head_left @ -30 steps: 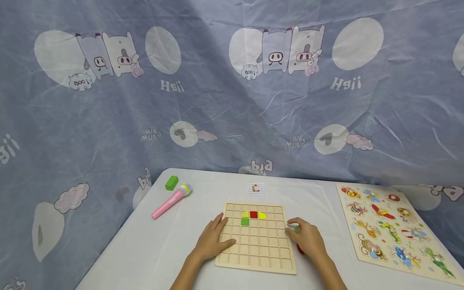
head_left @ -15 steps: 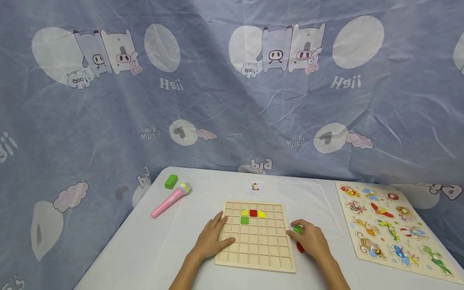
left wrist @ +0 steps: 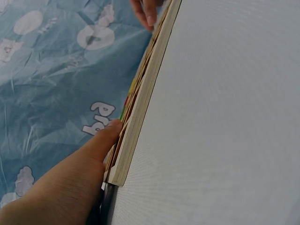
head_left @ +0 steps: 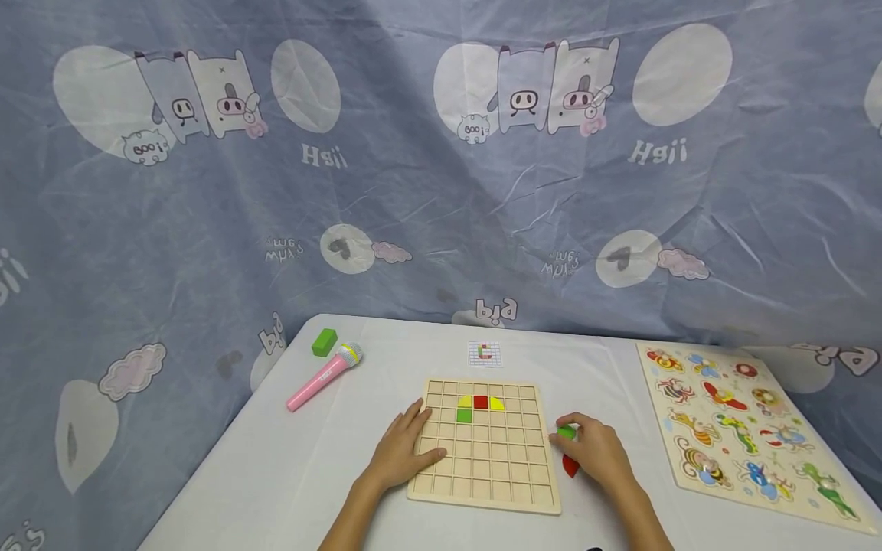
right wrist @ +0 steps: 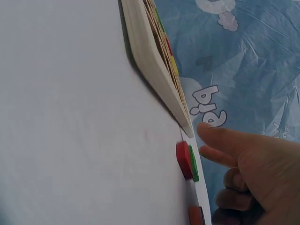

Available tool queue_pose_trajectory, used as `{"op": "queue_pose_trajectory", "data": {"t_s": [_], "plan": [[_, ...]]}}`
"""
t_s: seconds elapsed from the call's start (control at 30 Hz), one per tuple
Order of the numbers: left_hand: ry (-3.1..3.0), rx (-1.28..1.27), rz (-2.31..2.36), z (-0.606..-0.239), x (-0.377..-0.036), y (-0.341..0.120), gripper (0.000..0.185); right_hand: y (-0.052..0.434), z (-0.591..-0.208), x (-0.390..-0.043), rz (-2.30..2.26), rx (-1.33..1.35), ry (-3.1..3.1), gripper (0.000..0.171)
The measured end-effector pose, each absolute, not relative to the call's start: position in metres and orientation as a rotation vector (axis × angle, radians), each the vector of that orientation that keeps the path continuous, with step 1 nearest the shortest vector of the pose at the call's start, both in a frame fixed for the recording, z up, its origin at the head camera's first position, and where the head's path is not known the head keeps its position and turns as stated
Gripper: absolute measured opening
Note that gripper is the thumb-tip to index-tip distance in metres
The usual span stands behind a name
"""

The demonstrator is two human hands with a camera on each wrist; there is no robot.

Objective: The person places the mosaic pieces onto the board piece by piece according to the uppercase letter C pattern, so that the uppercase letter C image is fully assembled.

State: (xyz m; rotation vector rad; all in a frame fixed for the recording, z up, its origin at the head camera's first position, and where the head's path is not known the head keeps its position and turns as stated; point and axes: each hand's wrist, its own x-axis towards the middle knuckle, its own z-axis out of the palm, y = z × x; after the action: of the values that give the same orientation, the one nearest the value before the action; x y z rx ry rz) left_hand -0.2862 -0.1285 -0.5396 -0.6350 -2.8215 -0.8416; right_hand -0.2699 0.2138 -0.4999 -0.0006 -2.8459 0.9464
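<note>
Backdrop cloth point(head_left: 441, 191) print reads "pig". Left hand point(head_left: 403, 453) flat on grid board point(head_left: 482, 451); right hand point(head_left: 594, 451) pinches green piece point(head_left: 566, 432). Right wrist view alone shows red piece point(right wrist: 183, 160) stacked against green one.

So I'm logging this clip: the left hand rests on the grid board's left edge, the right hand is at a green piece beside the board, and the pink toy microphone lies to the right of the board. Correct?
Not quite. The pink toy microphone lies to the left of the grid board, near a green block, as the head view shows. The rest holds: the left hand rests on the board's left edge, and the right hand is at the green piece.
</note>
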Motion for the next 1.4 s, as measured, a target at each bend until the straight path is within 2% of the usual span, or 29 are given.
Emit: {"op": "queue_pose_trajectory", "data": {"t_s": [0.37,0.73,0.97,1.17,1.4], "plan": [[-2.826,-0.630,-0.850,-0.540,-0.286,-0.129,0.082,0.236,-0.499,-0.271,0.866,-0.053,-2.891,0.037],[-2.811,-0.637,-0.873,-0.539,-0.285,-0.129,0.080,0.236,-0.501,-0.275,0.782,-0.054,-2.927,0.030],[-2.835,-0.625,-0.865,-0.539,-0.286,-0.129,0.082,0.237,-0.502,-0.278,0.752,-0.065,-2.896,0.033],[-2.824,-0.632,-0.863,-0.538,-0.285,-0.129,0.082,0.226,-0.495,-0.281,0.789,0.023,-2.769,0.031],[-2.823,-0.629,-0.867,-0.540,-0.285,-0.130,0.082,0.187,-0.487,-0.285,0.861,0.160,-2.732,0.031]]}}
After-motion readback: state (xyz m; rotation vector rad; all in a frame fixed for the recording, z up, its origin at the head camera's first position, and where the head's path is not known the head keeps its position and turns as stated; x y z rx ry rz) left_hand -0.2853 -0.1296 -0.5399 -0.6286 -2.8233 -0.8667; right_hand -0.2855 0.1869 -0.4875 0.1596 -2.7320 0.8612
